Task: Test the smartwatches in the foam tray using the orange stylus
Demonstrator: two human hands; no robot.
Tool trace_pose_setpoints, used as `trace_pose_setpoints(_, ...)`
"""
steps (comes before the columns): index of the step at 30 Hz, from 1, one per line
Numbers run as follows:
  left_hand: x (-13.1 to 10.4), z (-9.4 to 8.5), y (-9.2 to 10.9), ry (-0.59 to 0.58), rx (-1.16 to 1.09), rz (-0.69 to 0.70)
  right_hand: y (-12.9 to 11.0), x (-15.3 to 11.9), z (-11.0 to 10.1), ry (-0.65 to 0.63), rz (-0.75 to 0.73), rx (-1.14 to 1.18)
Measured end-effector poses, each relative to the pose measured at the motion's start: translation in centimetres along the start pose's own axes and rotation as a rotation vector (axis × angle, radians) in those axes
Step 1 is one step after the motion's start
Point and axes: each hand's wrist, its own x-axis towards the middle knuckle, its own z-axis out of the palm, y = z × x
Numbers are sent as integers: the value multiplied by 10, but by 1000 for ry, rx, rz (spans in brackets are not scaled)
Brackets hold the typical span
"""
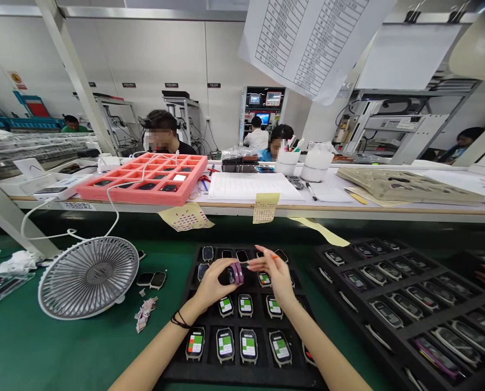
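Note:
My left hand [213, 283] is wrapped round a purple-framed smartwatch body [237, 273], held tilted on edge above the black foam tray [189, 309]; there may be more than one, I cannot tell. Fingers stretched out, my right hand [275, 271] is just right of the purple frame. Whether its fingertips touch the frame is unclear. Below both hands the tray's compartments hold several strapless watch bodies [248, 346], many with lit green and white screens. One lit watch [195, 343] at the lower left also shows orange. My hands and forearms cover part of the tray.
Stacked black trays with more watches [389, 314] stand to the right. On the left are a grey fan [100, 274], two loose watches [152, 279] and crumpled stickers [146, 314]. A shelf [234, 209] crosses behind, bearing a pink tray [185, 190]. Several people sit beyond.

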Motion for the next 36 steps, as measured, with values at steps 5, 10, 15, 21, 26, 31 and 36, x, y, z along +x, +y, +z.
trace_pose_setpoints(5,-1,1,-2,-20,-4,-106,-4,-10,-3,20,-151,-92)
trace_pose_setpoints(10,-2,1,-2,-14,6,-126,1,-14,-2,89,-247,-121)
trace_pose_setpoints(15,-2,1,-2,-21,6,-134,1,-15,-2,62,-252,-149)
trace_pose_setpoints(21,-2,1,-4,-21,20,-129,0,-15,-1,74,-285,-205)
trace_pose_setpoints(26,-1,1,-4,-10,25,-122,2,-15,-1,71,-333,-248)
trace_pose_setpoints(31,-1,1,-2,-1,50,-113,3,-19,-1,21,-481,-448)
trace_pose_setpoints(36,-1,0,-2,0,79,-123,6,-19,-1,8,-499,-559)
